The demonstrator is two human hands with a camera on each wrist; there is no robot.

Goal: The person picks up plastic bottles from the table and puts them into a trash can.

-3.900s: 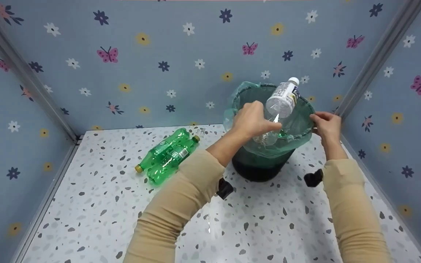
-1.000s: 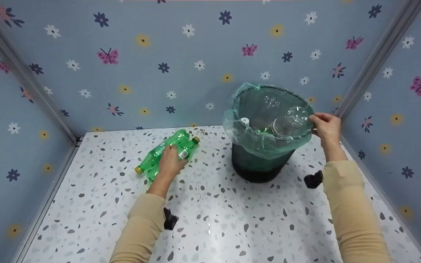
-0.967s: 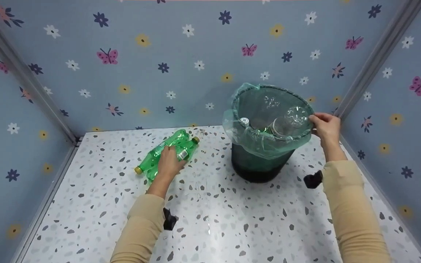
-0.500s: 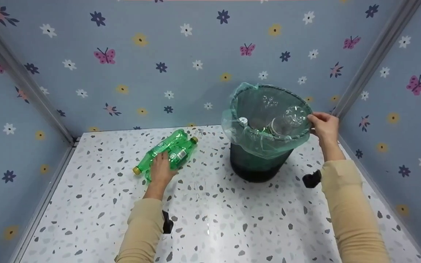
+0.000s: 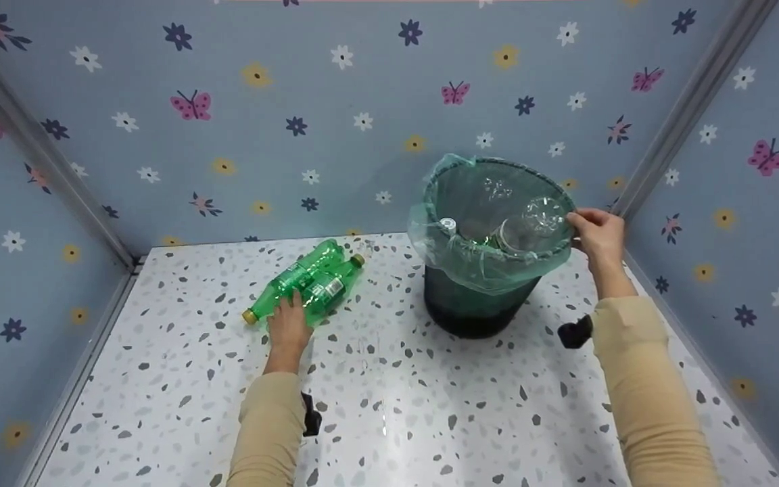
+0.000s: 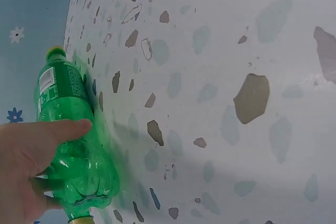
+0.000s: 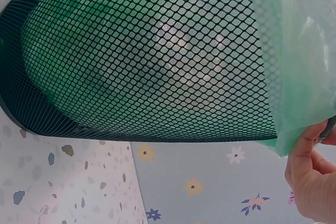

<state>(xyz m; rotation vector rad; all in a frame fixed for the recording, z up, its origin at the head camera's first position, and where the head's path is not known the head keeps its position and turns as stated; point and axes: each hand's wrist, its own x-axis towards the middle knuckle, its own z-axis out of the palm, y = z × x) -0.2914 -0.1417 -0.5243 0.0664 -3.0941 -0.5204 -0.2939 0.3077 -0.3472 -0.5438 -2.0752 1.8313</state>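
Note:
Two green plastic bottles lie side by side on the speckled table. My left hand [image 5: 289, 329] grips the nearer bottle [image 5: 327, 292] around its base end; in the left wrist view, the thumb lies over the green bottle [image 6: 65, 108] with fingers on its far side. The farther bottle [image 5: 264, 302] points its yellow cap to the front left. At the right, my right hand [image 5: 601, 240] pinches the rim of a black mesh bin [image 5: 474, 323] and its green bag [image 5: 491, 277]. In the right wrist view the fingers [image 7: 302, 150] hold the bag edge.
Inside the bin are clear bottles, one with a white cap [image 5: 448, 224], and something green. A flower-patterned wall [image 5: 335, 95] closes off the back, with similar panels left and right. The speckled table [image 5: 416, 406] spreads in front.
My left hand let a clear bottle go into the bin, then moved left to the green bottles and slid toward the nearer one's base. The right hand stays at the rim.

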